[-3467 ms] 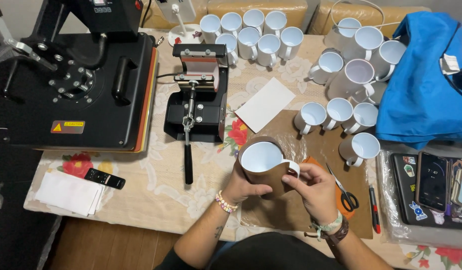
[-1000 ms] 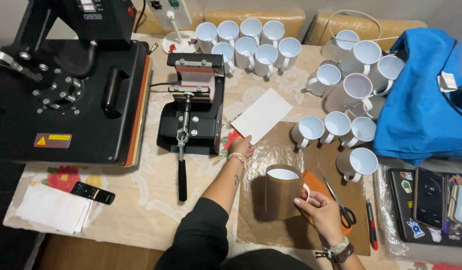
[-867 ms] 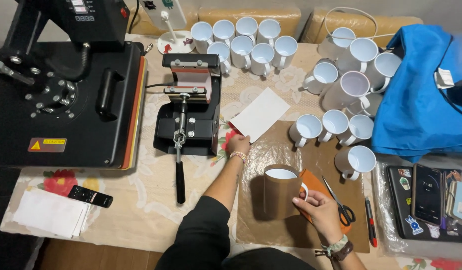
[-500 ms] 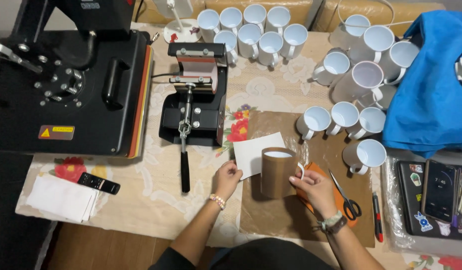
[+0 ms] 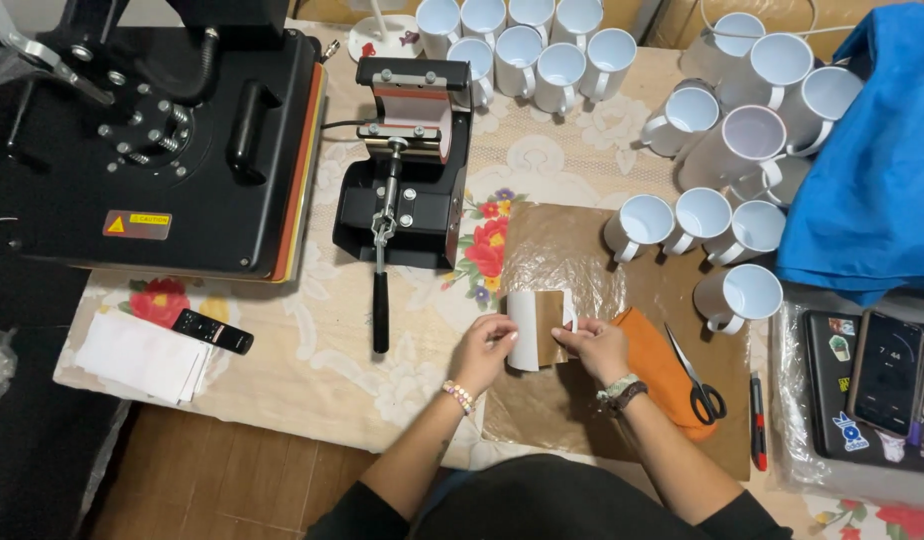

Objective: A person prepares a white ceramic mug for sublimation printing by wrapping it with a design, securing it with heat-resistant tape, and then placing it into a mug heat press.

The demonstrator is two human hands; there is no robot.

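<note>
A mug [image 5: 552, 330] wrapped in brown paper lies between my hands on a brown paper sheet [image 5: 557, 255]. A white paper sheet [image 5: 523, 335] is curved around the mug's left side. My left hand [image 5: 485, 350] presses the white sheet against the mug. My right hand [image 5: 594, 345] grips the mug from the right, near the handle. An orange cloth [image 5: 662, 370] lies just right of my right hand.
A black mug press [image 5: 407, 160] stands ahead of my hands, a large flat heat press [image 5: 172, 140] to its left. Several white mugs [image 5: 527, 45] crowd the far side and right. Scissors [image 5: 697, 380], a red pen [image 5: 759, 435], a blue cloth [image 5: 872, 160], white papers [image 5: 142, 355] and a remote [image 5: 212, 331] lie around.
My left hand fetched the white sheet from beside the mug press and brought it to the mug. The mug went from upright to lying between both hands.
</note>
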